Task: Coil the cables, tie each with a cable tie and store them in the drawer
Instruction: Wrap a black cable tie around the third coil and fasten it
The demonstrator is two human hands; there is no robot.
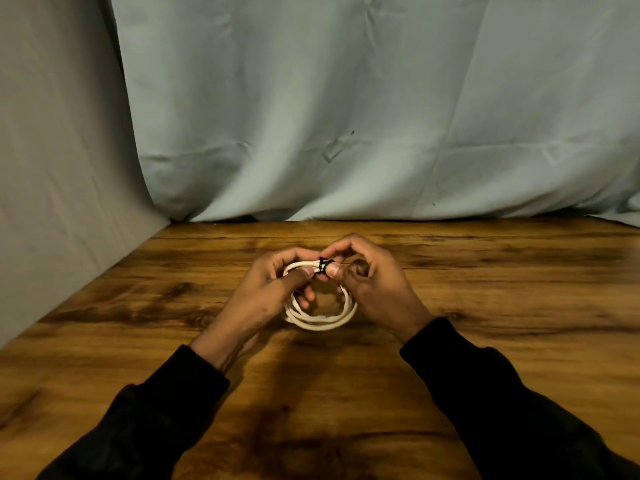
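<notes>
On my far left a grey cloth (52, 168) hangs as a side wall and meets the wooden table (104, 341) along a slanting edge. Next to it, across the whole back of the scene, I see a pale blue-grey sheet (346, 98), creased and draped down to the table's far edge. The tabletop is dark-stained wood with strong grain and darker streaks, warmly lit, with shadow pooled under the forearms.

Moving in, the left hand (273, 285) comes out of a black sleeve (156, 410) and pinches the white cable (322, 322) at the top of its coil, thumb on the near side and fingers curled behind. The cable is wound in several loops, held just over the middle of the table; I cannot tell from here whether its lower loops touch the wood. Right beside the left thumb, a black cable tie (322, 265) wraps the bundled strands at the top of the coil. The right hand (370, 282) pinches at that tie, thumb and forefinger tips pressed together on it, the other fingers curled. It seems the tie is already closed round the strands, though it is small and dark at this range.
</notes>
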